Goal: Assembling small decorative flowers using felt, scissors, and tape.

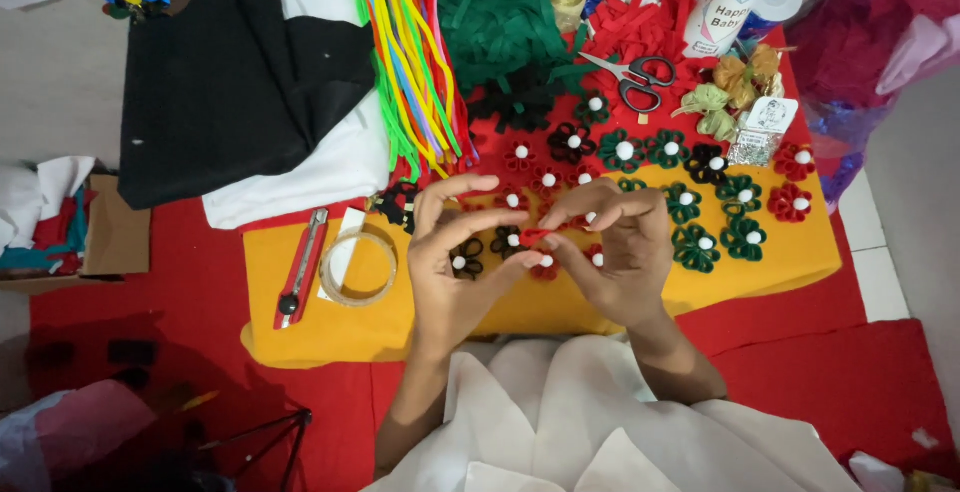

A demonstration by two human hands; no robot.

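Your left hand (pixel 455 267) and right hand (pixel 615 252) meet above the near half of the yellow felt sheet (pixel 340 327), which serves here as the landmark. Both hands pinch the same small red felt strip (pixel 533 238) between thumb and forefinger, the fingertips close together and the remaining fingers loosely curled. The strip is held just above the sheet, between the two hands. On the sheet beyond your hands lie rows of small felt flowers (pixel 690 197) in red, green and black, each with a white bead at its centre; several more sit directly under your hands. At the sheet's left part lie a red utility knife (pixel 301 270) and, just beside it, a clear roll of tape (pixel 358 269). Beyond the sheet's far edge lie a pair of black-handled scissors (pixel 632 76) on loose red felt strips, a heap of green felt strips (pixel 500 22) and a bundle of multicoloured pipe cleaners (pixel 410 62). To the far left of the sheet, folded black fabric (pixel 220 87) rests on white fabric (pixel 330 167). The sheet itself lies on a red cloth (pixel 800 372).
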